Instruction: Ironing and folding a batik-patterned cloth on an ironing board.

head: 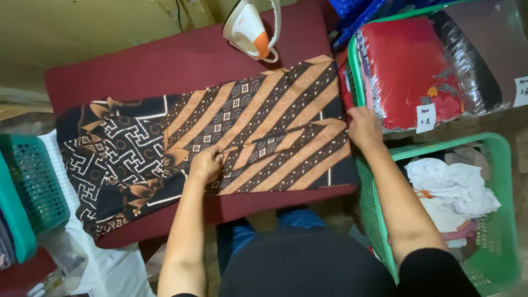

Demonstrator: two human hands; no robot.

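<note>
here both hands pinch the batik cloth (220, 132), left hand (206, 164) and right hand (363, 127) fingertips hidden in folds.

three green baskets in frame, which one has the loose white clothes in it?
The basket at lower right, beside the right arm: it holds a loose pile of white clothes. The upper-right basket holds wrapped red fabric; the teal one sits at far left.

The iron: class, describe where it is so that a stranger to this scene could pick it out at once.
Start at the dark red padded board that carries the brown and black patterned cloth. Follow the board to its far edge, beyond the cloth. There the iron stands on end, the only white and orange hard thing among fabrics and baskets.
</note>
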